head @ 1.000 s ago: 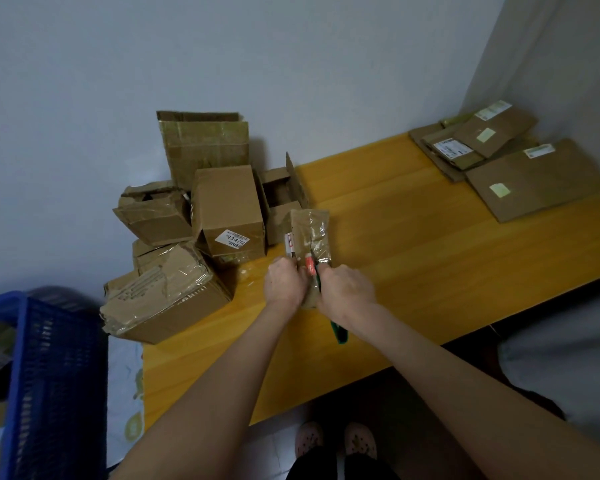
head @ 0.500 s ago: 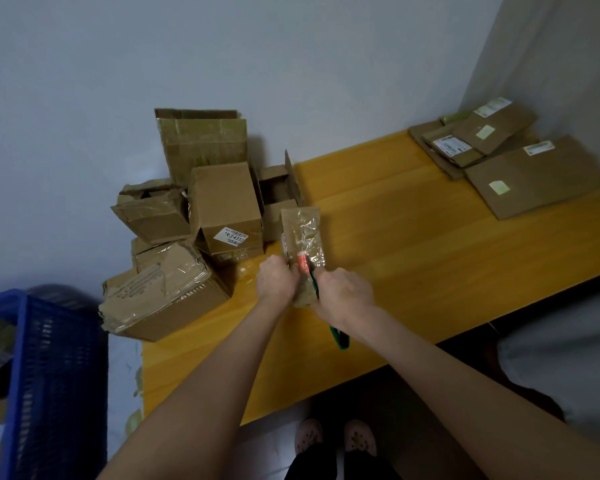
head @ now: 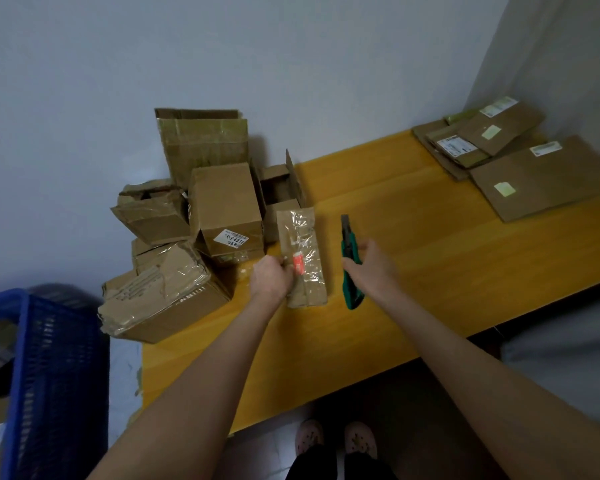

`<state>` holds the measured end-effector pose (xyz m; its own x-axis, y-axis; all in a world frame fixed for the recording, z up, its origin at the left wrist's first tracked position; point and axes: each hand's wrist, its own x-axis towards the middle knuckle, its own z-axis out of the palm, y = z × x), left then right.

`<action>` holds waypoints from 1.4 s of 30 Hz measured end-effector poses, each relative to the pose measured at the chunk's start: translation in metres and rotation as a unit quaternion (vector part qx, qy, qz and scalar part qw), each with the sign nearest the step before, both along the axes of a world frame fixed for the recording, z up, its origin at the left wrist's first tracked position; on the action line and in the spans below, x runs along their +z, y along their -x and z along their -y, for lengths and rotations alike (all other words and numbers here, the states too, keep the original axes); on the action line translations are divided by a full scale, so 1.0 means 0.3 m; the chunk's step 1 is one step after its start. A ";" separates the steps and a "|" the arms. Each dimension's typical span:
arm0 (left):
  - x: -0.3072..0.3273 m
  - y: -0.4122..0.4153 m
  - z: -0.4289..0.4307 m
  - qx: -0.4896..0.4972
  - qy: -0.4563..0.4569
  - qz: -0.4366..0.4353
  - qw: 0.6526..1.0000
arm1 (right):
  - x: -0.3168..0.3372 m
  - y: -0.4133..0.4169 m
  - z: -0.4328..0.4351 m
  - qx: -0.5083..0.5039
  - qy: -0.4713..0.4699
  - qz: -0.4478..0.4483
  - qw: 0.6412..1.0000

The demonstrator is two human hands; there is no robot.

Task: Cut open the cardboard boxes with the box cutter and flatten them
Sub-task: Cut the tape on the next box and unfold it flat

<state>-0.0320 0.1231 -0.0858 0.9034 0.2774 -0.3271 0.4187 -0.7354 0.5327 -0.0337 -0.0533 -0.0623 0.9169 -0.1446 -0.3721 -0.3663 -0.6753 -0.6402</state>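
Left hand (head: pixel 271 280) grips small brown tape-wrapped cardboard box (head: pixel 309 244) with red sticker, lying on yellow wooden table (head: pixel 430 278). Right hand (head: pixel 373 268), fingers loose, touches green box cutter (head: pixel 347 244) just right of box; can't tell if gripped. Unopened brown box pile (head: pixel 222 209) left, flattened cardboard sheets (head: pixel 541 178) far right.

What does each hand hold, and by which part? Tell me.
Left hand grips the small taped box by its left edge. Right hand touches the box cutter at its handle's middle; whether it grips cannot be told.
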 end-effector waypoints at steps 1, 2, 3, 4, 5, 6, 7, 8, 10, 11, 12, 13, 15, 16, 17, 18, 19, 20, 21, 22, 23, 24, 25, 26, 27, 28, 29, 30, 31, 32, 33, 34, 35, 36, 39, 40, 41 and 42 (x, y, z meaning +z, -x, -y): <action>-0.006 0.002 -0.004 -0.001 -0.007 0.002 1.000 | -0.047 -0.023 0.011 -0.014 -0.002 -0.025 1.000; -0.010 0.005 -0.006 -0.002 -0.012 0.003 1.000 | -0.093 -0.042 0.023 -0.025 0.002 -0.049 0.998; -0.016 0.007 -0.009 -0.008 -0.020 0.006 1.000 | -0.135 -0.055 0.034 -0.035 0.006 -0.071 0.997; -0.024 0.008 -0.012 -0.017 -0.029 0.011 0.999 | -0.176 -0.067 0.044 -0.043 0.010 -0.088 0.995; -0.030 0.010 -0.012 -0.028 -0.043 0.019 0.998 | -0.209 -0.078 0.049 -0.046 0.017 -0.099 0.994; -0.035 0.012 -0.011 -0.035 -0.055 0.026 0.997 | -0.236 -0.091 0.049 -0.045 0.023 -0.108 0.993; -0.044 0.012 -0.011 -0.041 -0.065 0.036 0.996 | -0.259 -0.102 0.043 -0.041 0.027 -0.114 0.992; -0.054 0.011 -0.010 -0.044 -0.069 0.043 0.996 | -0.277 -0.113 0.035 -0.035 0.027 -0.121 0.992; -0.063 0.011 -0.007 -0.047 -0.074 0.047 0.995 | -0.293 -0.126 0.019 -0.024 0.024 -0.127 0.991; -0.064 0.011 -0.004 -0.046 -0.074 0.047 0.995 | -0.291 -0.127 0.012 -0.019 0.020 -0.119 0.993; -0.066 0.012 -0.003 -0.045 -0.070 0.048 0.995 | -0.282 -0.127 0.004 -0.016 0.013 -0.096 0.995; -0.065 0.014 -0.001 -0.042 -0.066 0.049 0.996 | -0.268 -0.125 -0.008 -0.016 -0.009 -0.058 0.998; -0.052 0.016 0.007 -0.040 -0.067 0.050 0.996 | -0.221 -0.117 -0.052 -0.016 -0.090 -0.005 0.996; -0.044 0.018 0.015 -0.044 -0.072 0.052 0.995 | -0.198 -0.113 -0.081 0.003 -0.108 -0.006 0.994; -0.036 0.019 0.024 -0.050 -0.080 0.053 0.994 | -0.183 -0.115 -0.107 0.038 -0.099 -0.014 0.994; -0.029 0.022 0.034 -0.056 -0.089 0.054 0.993 | -0.173 -0.117 -0.129 0.080 -0.056 -0.025 0.995; -0.022 0.027 0.041 -0.058 -0.094 0.055 0.992 | -0.170 -0.121 -0.144 0.114 -0.010 -0.030 0.993; -0.019 0.031 0.046 -0.057 -0.097 0.055 0.992 | -0.167 -0.124 -0.152 0.127 0.018 -0.033 0.991; -0.020 0.032 0.045 -0.053 -0.098 0.052 0.992 | -0.163 -0.128 -0.158 0.132 0.024 -0.034 0.990; -0.020 0.032 0.042 -0.048 -0.097 0.048 0.993 | -0.159 -0.128 -0.159 0.128 0.023 -0.037 0.991; -0.021 0.030 0.040 -0.043 -0.093 0.039 0.994 | -0.159 -0.127 -0.159 0.120 0.028 -0.036 0.992; -0.023 0.024 0.038 -0.041 -0.081 0.031 0.995 | -0.151 -0.121 -0.161 0.112 0.034 -0.031 0.993; -0.025 0.017 0.036 -0.036 -0.061 0.022 0.997 | -0.151 -0.116 -0.164 0.106 0.040 -0.022 0.993; -0.024 0.011 0.037 -0.030 -0.043 0.013 0.999 | -0.145 -0.108 -0.169 0.103 0.049 -0.015 0.993; -0.021 0.005 0.039 -0.024 -0.034 0.003 0.999 | -0.141 -0.102 -0.173 0.102 0.061 -0.008 0.993; -0.018 0.001 0.041 -0.021 -0.033 -0.006 0.999 | -0.137 -0.095 -0.177 0.101 0.068 -0.004 0.993; -0.018 -0.003 0.042 -0.019 -0.034 -0.013 0.999 | -0.139 -0.090 -0.180 0.099 0.071 0.000 0.993; -0.019 -0.005 0.043 -0.018 -0.035 -0.016 0.999 | -0.136 -0.085 -0.181 0.094 0.070 0.000 0.993; -0.018 -0.005 0.044 -0.017 -0.037 -0.016 0.999 | -0.138 -0.081 -0.181 0.089 0.070 0.001 0.994; -0.018 -0.006 0.046 -0.016 -0.043 -0.014 0.999 | -0.135 -0.077 -0.180 0.085 0.071 0.001 0.994; -0.018 -0.006 0.049 -0.014 -0.050 -0.012 0.999 | -0.137 -0.075 -0.180 0.080 0.071 0.003 0.994; -0.018 -0.005 0.051 -0.012 -0.057 -0.010 0.998 | -0.134 -0.071 -0.179 0.076 0.071 0.002 0.995; -0.017 -0.005 0.053 -0.009 -0.062 -0.008 0.998 | -0.132 -0.070 -0.179 0.070 0.071 0.003 0.995; -0.017 -0.004 0.056 -0.006 -0.065 -0.005 0.998 | -0.127 -0.067 -0.180 0.066 0.071 0.003 0.995; -0.018 0.005 0.054 0.004 -0.059 0.009 0.998 | -0.126 -0.055 -0.171 0.057 0.059 0.004 0.997; -0.021 0.010 0.047 0.005 -0.062 0.014 0.998 | -0.127 -0.049 -0.162 0.051 0.054 0.000 0.997; -0.022 0.018 0.040 0.006 -0.067 0.018 0.998 | -0.129 -0.043 -0.151 0.050 0.050 -0.006 0.998; -0.027 0.027 0.032 0.006 -0.067 0.018 0.998 | -0.130 -0.034 -0.137 0.053 0.046 -0.013 0.997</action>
